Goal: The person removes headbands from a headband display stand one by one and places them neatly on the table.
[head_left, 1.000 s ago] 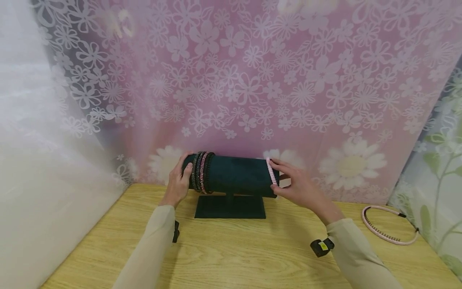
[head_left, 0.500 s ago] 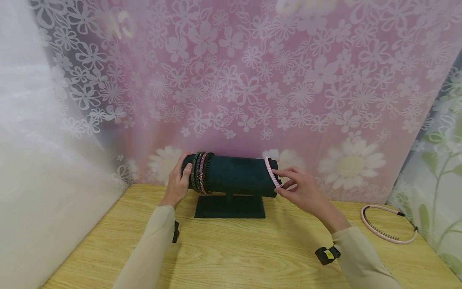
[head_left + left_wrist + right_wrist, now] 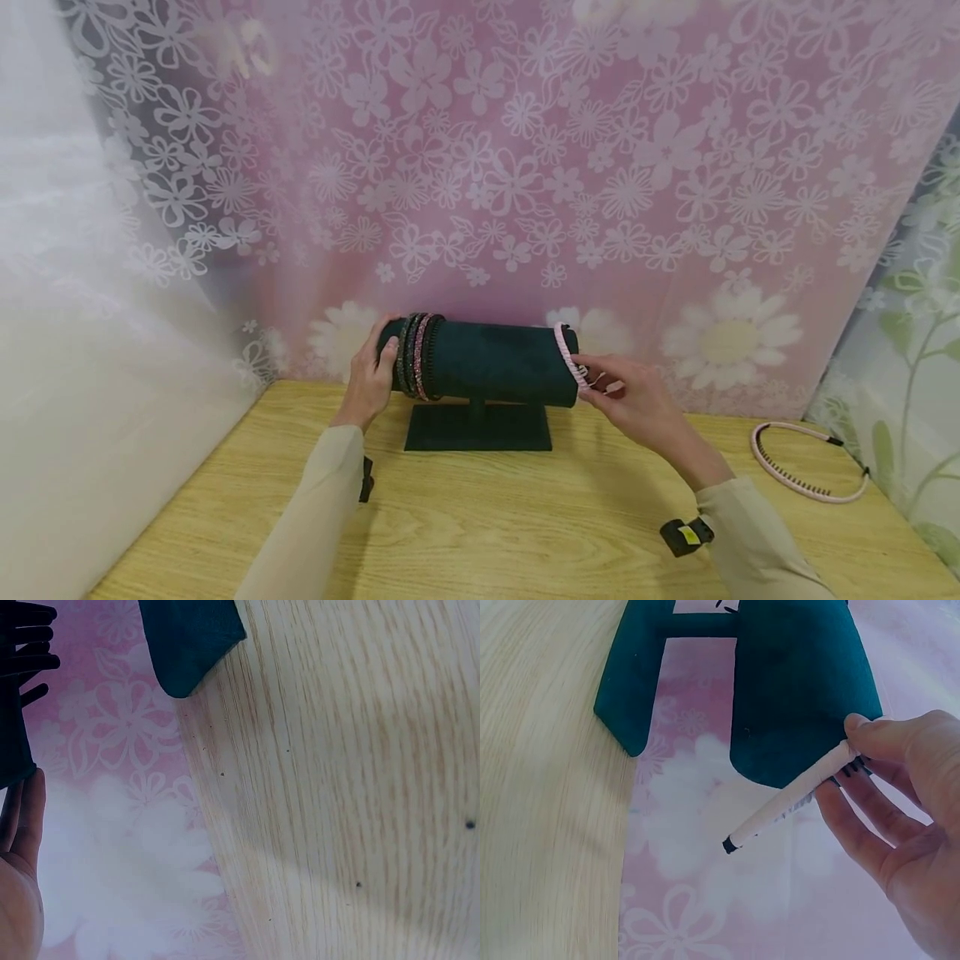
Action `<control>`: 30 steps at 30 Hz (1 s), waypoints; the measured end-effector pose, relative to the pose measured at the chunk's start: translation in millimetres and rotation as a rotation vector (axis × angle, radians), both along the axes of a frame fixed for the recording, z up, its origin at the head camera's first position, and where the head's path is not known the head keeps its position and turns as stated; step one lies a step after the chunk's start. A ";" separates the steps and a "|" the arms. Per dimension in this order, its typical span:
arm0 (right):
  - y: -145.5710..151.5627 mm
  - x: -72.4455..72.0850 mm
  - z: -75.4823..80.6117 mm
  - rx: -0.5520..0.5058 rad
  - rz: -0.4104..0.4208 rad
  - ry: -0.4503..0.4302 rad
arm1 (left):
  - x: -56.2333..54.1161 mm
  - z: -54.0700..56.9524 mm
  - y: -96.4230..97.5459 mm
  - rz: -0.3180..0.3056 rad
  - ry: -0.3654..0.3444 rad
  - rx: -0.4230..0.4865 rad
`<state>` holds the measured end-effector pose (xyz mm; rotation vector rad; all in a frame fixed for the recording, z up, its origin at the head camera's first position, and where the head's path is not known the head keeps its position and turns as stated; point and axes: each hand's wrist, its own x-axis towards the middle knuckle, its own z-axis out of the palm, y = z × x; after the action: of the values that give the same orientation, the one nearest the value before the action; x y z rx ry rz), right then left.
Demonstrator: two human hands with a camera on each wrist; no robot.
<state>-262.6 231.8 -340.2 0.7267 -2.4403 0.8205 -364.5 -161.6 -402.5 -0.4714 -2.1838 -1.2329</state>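
A dark green velvet headband stand [image 3: 495, 362], a horizontal roll on a flat base, stands on the wooden table. My left hand [image 3: 367, 375] grips the roll's left end, thumb in front; the left wrist view catches only part of this hand [image 3: 19, 900]. Beside it, several dark and glittery headbands [image 3: 420, 358] ring the roll. At the opposite end, my right hand [image 3: 630, 392] pinches a pink headband [image 3: 564, 343] between thumb and fingers. That headband [image 3: 791, 795] slants across the roll's end, its black tip [image 3: 730, 844] sticking out past it.
Another pink headband [image 3: 810, 492] with inner teeth lies on the table [image 3: 480, 525] at the right, near the side wall. A pink flowered sheet [image 3: 510, 167] hangs behind the stand. White sheeting [image 3: 90, 333] closes off the left side.
My right hand has moved slightly down and to the right. The pink headband has gone from nearly upright to slanted, its lower part shifted rightward. The left hand stays on the roll.
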 end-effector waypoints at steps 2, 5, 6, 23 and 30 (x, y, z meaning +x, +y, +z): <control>1.0 1.3 0.8 0.003 -0.009 0.020 | -0.8 0.4 0.1 -0.001 0.007 0.001; 3.8 2.1 0.8 -0.009 -0.002 0.064 | -1.6 2.1 0.3 -0.002 0.013 0.001; 4.9 2.6 0.7 -0.017 0.002 0.075 | -1.8 2.6 0.3 -0.003 0.015 0.001; 38.7 19.5 -13.3 -0.035 0.020 0.195 | -0.3 -0.2 0.7 -0.009 0.014 -0.001; 55.0 26.6 -24.3 -0.019 -0.015 0.182 | -0.3 0.4 0.0 -0.010 0.005 0.000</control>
<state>-236.0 286.8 -364.5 0.7412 -2.2700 0.7375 -364.9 -161.6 -402.0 -0.4857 -2.1799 -1.2355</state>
